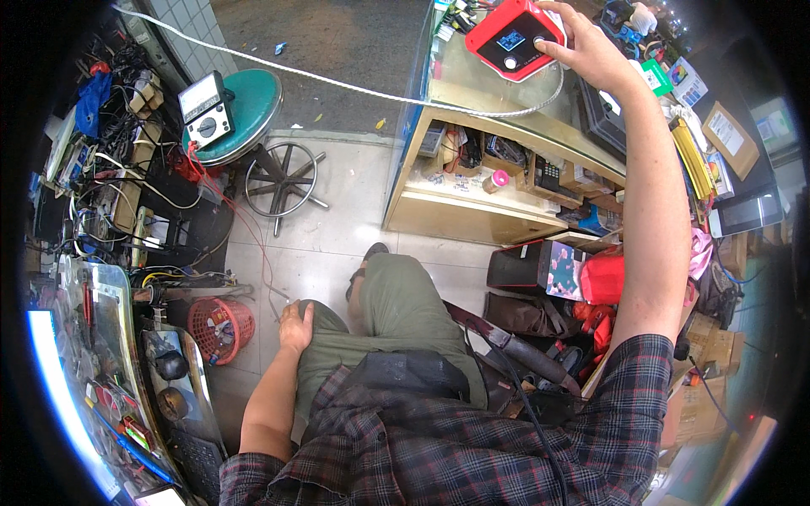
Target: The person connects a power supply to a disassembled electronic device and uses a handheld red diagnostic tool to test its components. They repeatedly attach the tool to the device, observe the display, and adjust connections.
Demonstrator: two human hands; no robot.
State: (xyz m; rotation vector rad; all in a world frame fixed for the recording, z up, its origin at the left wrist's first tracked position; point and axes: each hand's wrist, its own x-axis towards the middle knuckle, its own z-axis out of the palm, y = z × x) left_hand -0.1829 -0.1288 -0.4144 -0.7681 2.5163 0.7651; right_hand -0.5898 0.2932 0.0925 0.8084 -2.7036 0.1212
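My right hand (582, 51) reaches out to a red boxy device (515, 38) with a black front, a small lit screen and two round controls. The device stands on the glass-topped counter. My thumb is on its right-hand control, and the other fingers curl over its upper edge. My left hand (295, 327) rests on my left thigh, its fingers curled round the thin test leads (267, 274); their ends are partly hidden. The red leads run up to a multimeter (206, 110) with a display and dial, propped on a round green stool (253, 110).
A white braided cable (337, 83) stretches across to the counter (481, 215). Tangled wires and parts fill the left shelf (126, 177), above a red basket (221, 329). Boxes and bags, including a black box (516, 266), crowd the right side of my legs.
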